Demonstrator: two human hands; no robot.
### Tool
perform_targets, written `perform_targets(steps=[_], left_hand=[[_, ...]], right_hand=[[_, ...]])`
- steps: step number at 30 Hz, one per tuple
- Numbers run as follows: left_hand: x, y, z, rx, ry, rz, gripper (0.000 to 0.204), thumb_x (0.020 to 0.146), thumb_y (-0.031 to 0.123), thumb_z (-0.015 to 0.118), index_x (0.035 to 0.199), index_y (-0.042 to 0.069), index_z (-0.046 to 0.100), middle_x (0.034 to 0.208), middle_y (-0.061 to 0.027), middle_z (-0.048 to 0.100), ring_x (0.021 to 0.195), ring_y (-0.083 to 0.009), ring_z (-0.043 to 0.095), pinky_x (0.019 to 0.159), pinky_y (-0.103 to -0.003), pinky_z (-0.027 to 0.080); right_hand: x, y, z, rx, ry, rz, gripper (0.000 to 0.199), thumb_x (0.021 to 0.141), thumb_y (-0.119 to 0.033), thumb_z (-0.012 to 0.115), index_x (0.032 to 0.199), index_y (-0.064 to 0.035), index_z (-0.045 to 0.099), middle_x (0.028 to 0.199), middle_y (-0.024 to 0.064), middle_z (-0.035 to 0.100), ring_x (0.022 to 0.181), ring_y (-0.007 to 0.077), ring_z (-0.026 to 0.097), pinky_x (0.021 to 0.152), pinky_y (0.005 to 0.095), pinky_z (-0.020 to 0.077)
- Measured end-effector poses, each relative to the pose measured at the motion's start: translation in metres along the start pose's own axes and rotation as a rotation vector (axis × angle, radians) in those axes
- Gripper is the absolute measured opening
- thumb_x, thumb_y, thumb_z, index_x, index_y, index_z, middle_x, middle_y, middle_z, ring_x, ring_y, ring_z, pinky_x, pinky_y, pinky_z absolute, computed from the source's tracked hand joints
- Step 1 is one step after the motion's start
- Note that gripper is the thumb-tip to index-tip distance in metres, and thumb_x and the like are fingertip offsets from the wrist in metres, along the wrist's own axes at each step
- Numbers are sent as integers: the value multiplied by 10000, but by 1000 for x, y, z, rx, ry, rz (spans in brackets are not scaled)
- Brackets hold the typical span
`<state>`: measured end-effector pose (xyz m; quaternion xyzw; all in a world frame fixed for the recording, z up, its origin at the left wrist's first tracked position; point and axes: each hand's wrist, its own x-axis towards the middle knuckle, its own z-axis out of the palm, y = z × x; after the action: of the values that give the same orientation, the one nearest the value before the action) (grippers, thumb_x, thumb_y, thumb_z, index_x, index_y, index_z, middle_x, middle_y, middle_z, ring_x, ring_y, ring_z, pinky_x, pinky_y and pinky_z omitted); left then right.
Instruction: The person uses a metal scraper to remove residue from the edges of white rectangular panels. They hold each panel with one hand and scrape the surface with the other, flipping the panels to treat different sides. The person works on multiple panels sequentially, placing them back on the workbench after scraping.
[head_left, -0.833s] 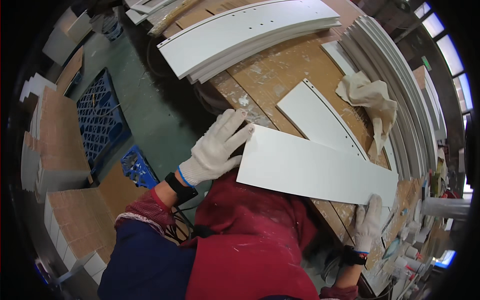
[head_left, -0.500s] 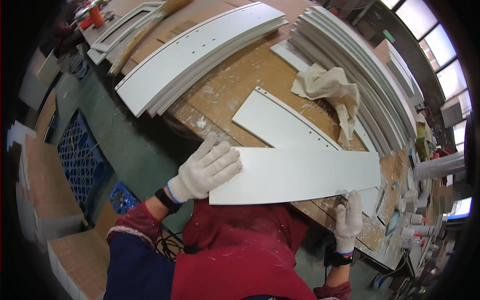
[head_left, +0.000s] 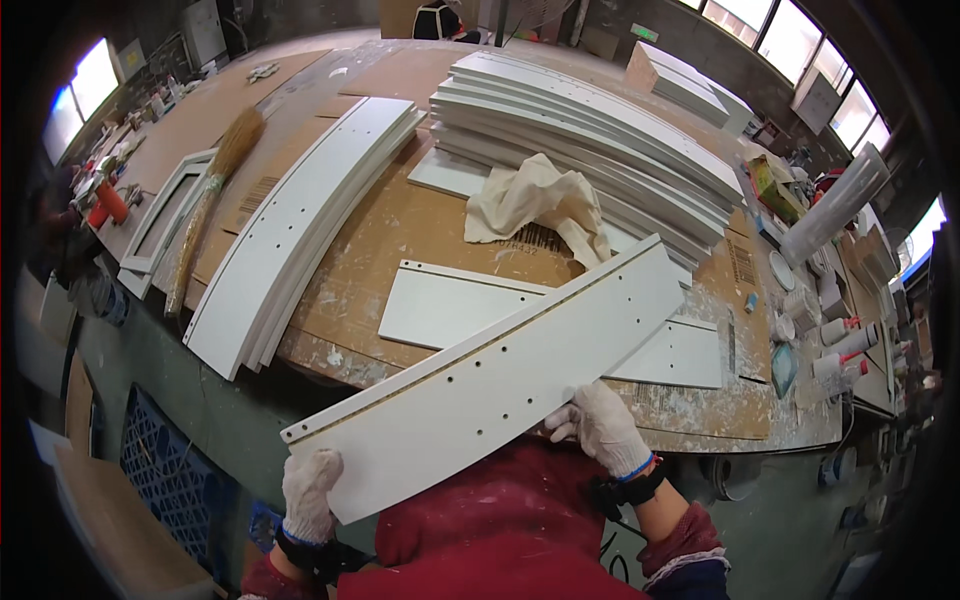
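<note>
A long white panel (head_left: 500,375) with drilled holes and a groove along its far edge slants across the space in front of me. My left hand (head_left: 312,494), in a white knit glove, is closed on its near-left end. My right hand (head_left: 602,430), gloved alike, has its fingers curled at the panel's near edge, right of the middle; its grip is partly hidden. Beneath the held panel, another white panel (head_left: 440,302) lies on the cardboard-covered table (head_left: 340,310), largely covered by it. A crumpled cream cloth (head_left: 540,205) rests just beyond.
A stack of drilled white panels (head_left: 300,215) stands at the left, beside a straw broom (head_left: 215,185) and a white frame (head_left: 165,215). A taller panel stack (head_left: 590,130) fills the far side. Bottles (head_left: 838,330) and tubs crowd the right. A blue plastic pallet (head_left: 165,460) lies on the floor.
The panel has gone from its plain face to its drilled, grooved face and now slants up to the right. Both hands have shifted along with it. My view has swung rightward.
</note>
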<state>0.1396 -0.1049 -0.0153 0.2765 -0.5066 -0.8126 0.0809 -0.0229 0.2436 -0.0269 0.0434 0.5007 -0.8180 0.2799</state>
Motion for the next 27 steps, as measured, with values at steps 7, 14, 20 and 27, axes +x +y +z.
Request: perform_targets(steps=[7, 14, 20, 27], left_hand=[[-32, 36, 6, -31, 63, 312, 593, 941, 395, 561, 1262, -98, 481, 1163, -200, 611, 993, -271, 654, 818, -367, 562], [-16, 56, -16, -187, 168, 536, 486, 1011, 322, 460, 1325, -49, 454, 1210, -158, 599, 1054, -247, 628, 893, -350, 526], [31, 97, -25, -260, 319, 614, 450, 989, 325, 516, 1260, -34, 507, 1113, -127, 643, 812, -179, 685, 578, -235, 554], [103, 113, -58, -253, 308, 585, 447, 978, 308, 546, 1246, -49, 518, 1162, -146, 630, 969, -235, 664, 795, -325, 571]], right_hand=[[30, -18, 43, -212, -266, 91, 509, 937, -382, 583, 1202, 43, 490, 962, 116, 642, 752, 136, 629, 619, 255, 538], [21, -21, 65, -407, -306, 163, 489, 957, -229, 570, 1332, 56, 439, 1065, 90, 621, 828, 120, 614, 704, 259, 522], [11, -14, 44, -493, -213, 192, 436, 939, -222, 576, 1272, 49, 502, 1021, 98, 649, 808, 126, 620, 722, 259, 526], [11, -16, 45, -526, -230, 173, 395, 956, -189, 547, 1264, 53, 501, 1039, 111, 639, 811, 135, 625, 743, 270, 533]])
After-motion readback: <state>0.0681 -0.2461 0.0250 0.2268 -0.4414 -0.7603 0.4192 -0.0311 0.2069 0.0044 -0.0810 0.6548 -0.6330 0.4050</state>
